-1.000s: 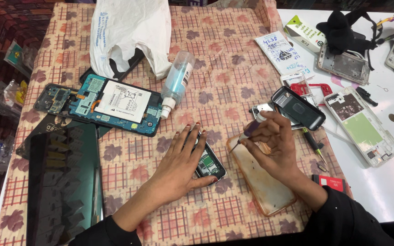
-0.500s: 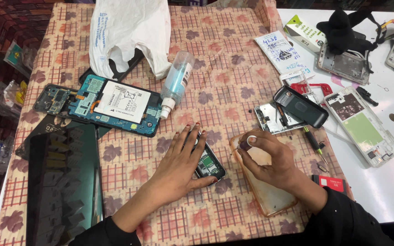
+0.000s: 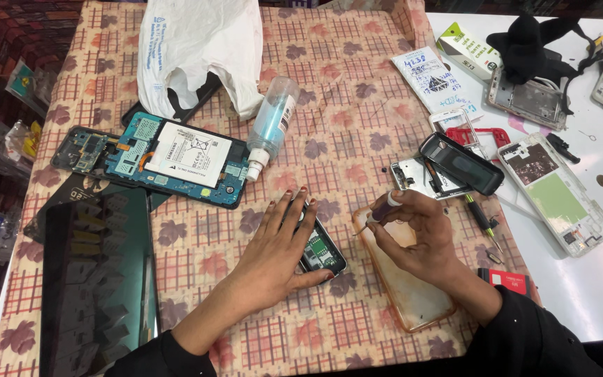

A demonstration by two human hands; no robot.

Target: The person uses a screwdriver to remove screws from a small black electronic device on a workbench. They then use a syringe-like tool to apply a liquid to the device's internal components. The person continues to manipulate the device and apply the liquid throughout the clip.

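Beside the hands (image 3: pixel 347 241), spray bottle (image 3: pixel 271 126) holds blue liquid.

Two hands are showing: left hand (image 3: pixel 273 244) and right hand (image 3: pixel 413 237). One screwdriver (image 3: pixel 378 213) is being gripped, one small opened phone (image 3: pixel 321 250) is lying underneath, one spray bottle (image 3: pixel 271 126) is resting, one white plastic bag (image 3: pixel 193 49) is sitting.

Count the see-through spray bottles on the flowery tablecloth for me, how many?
1. The clear plastic spray bottle with pale blue liquid lies on its side mid-table, beside the opened blue tablet, partly against the white plastic bag. Others may hide under that bag.
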